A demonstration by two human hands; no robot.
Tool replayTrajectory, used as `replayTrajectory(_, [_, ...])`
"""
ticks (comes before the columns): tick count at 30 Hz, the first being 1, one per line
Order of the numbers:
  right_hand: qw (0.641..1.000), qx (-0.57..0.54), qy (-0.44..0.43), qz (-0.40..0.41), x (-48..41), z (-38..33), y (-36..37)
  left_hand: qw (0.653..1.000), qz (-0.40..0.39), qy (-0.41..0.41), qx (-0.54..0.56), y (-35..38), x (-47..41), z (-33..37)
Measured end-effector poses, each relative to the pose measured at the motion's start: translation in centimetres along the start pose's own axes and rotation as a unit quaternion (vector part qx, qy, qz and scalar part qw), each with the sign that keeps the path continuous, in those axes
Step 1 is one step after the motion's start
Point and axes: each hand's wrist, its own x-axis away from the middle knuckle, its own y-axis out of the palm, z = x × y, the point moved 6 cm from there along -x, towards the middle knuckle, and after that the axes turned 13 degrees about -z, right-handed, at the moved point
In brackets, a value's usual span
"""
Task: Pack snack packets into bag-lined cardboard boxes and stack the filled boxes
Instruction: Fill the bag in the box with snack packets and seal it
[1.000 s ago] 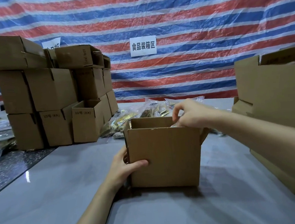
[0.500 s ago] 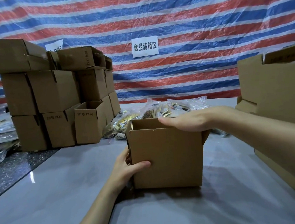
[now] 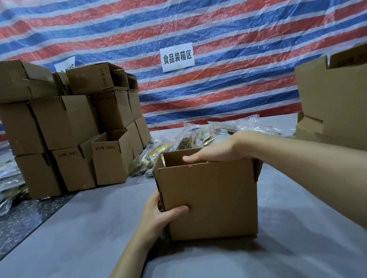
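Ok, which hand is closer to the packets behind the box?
Right. The right hand lies flat over the open box, just in front of the packets. The left hand grips the near left corner, farther from them.

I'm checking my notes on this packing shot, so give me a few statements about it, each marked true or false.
1. The left hand grips the cardboard box at its lower left corner. True.
2. The right hand is clenched in a fist beside the box. False: it lies flat, fingers straight, over the box's open top.
3. Snack packets lie on the table behind the box. True.
4. The white sign hangs on a plain green wall. False: it hangs on a red, blue and white striped tarp.
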Motion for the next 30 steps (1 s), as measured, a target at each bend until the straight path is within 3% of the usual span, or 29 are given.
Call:
replayTrajectory(3, [0.998,0.016,-0.053,0.023,-0.3,-0.1,-0.2,1.000,-0.002,-0.001,0.005,0.1,0.0,0.0])
replayTrajectory(6, [0.967,0.008,-0.178,0.181,1.1,-0.6,-2.1,1.000,-0.008,-0.003,0.016,0.3,-0.1,0.0])
replayTrajectory(10, [0.844,-0.097,-0.332,0.410,4.2,1.4,-4.2,0.999,0.008,-0.002,0.039,0.1,0.0,0.1])
replayTrajectory(12, [0.776,-0.159,-0.357,0.495,4.9,3.9,-4.5,0.998,0.027,0.000,0.053,-0.2,-0.1,0.1])
replayTrajectory(14, [0.735,-0.230,-0.340,0.540,4.3,6.6,-4.4,0.997,0.050,0.002,0.067,-0.5,-0.2,0.1])
replayTrajectory(17, [0.721,-0.324,-0.271,0.549,1.6,10.8,-3.6,0.993,0.085,0.005,0.077,-1.0,-0.2,0.0])
replayTrajectory(24, [0.813,-0.353,-0.157,0.436,-7.4,15.9,-0.4,0.992,0.107,-0.005,0.073,-1.8,-0.3,-0.7])
replayTrajectory(30, [0.756,-0.514,-0.145,0.378,-10.9,17.8,-0.2,0.994,0.094,-0.015,0.062,-1.9,-0.6,-1.0])
